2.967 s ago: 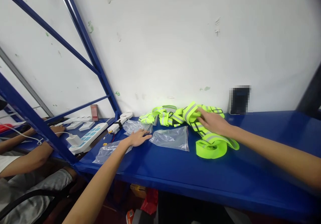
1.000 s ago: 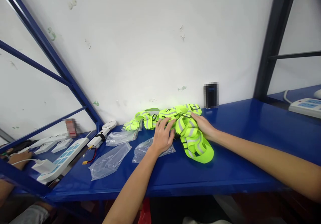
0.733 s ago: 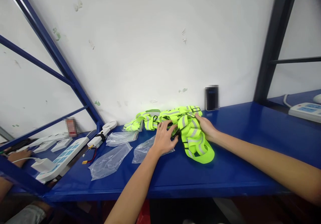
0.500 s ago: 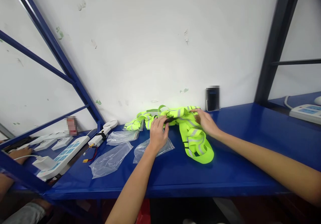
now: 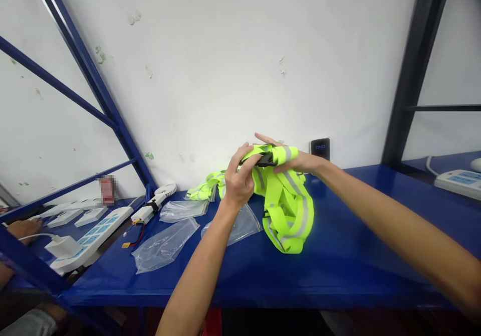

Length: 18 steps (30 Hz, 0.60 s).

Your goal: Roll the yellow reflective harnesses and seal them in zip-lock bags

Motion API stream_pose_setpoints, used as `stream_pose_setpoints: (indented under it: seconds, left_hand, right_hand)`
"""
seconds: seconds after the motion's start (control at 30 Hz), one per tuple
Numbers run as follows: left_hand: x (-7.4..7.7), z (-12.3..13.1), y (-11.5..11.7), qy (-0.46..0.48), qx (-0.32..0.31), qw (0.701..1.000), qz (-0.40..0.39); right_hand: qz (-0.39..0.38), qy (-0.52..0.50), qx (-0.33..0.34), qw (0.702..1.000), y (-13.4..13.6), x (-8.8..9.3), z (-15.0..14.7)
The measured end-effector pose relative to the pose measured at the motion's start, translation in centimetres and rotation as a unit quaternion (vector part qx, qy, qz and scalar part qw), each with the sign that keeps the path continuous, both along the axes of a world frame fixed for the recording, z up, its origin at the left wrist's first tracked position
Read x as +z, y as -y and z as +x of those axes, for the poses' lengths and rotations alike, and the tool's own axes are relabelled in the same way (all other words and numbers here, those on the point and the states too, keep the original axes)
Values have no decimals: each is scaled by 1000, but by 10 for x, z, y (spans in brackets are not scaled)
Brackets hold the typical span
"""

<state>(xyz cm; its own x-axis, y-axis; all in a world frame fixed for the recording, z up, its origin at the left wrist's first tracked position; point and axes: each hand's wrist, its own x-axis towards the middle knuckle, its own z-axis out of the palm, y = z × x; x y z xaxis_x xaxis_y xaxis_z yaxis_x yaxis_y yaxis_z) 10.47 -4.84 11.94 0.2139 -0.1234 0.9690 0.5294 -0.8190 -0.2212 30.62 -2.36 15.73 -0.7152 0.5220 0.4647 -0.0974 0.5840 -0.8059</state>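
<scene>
Both my hands hold a neon-yellow reflective strap vest lifted above the blue shelf. My left hand pinches its black buckle from the left. My right hand grips the strap just right of the buckle, with its fingers partly stretched over the top. The vest's lower loops hang down and rest on the shelf. More neon straps lie behind my left hand near the wall.
Clear plastic bags lie on the shelf at left. A small white fan, power strips and a charger sit further left, where another person's hand rests. A dark phone leans on the wall. Another power strip lies far right.
Both hands took hold of the vest at its buckle and raised it off the shelf; it lay flat on the surface before. My left hand left the plastic bags.
</scene>
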Motion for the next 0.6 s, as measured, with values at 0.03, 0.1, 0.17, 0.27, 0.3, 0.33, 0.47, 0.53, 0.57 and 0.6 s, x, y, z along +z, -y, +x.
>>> stream_pose_setpoints:
  seconds: [0.03,0.1,0.17,0.27,0.3,0.33,0.47,0.53,0.57,0.6]
  left_hand:
    - [2,2,2,-4,0,1000,12]
    - [5,5,4,-10,6,1000,26]
    - [5,6,3,-14,19,999,27]
    - [-4,5,-2,-30,47,998,-16]
    - [-10,4,-4,-39,61,996,-44]
    - [-16,2,-6,-47,78,993,-77]
    - [-45,-2,-11,-83,135,967,-201]
    - [-56,-3,-12,-92,145,953,-249]
    - [-60,-4,-12,-90,140,948,-271]
    - [-63,-4,-12,-81,128,944,-294]
  right_hand:
    - [-52,-18,34,998,1,-3,-3]
    - [-154,-40,84,984,3,-11,-11]
    - [-229,-76,100,965,4,-18,-20]
    - [-261,-162,97,947,2,-23,-28]
    - [-261,-172,100,945,1,-25,-29]
    - [-259,-166,108,945,0,-27,-28]
    - [-260,-106,137,950,-6,-40,-25]
    - [-263,-125,103,951,-9,-49,-28]
    - [-262,-148,73,951,-11,-53,-32]
    - [-259,-175,39,949,-12,-56,-36]
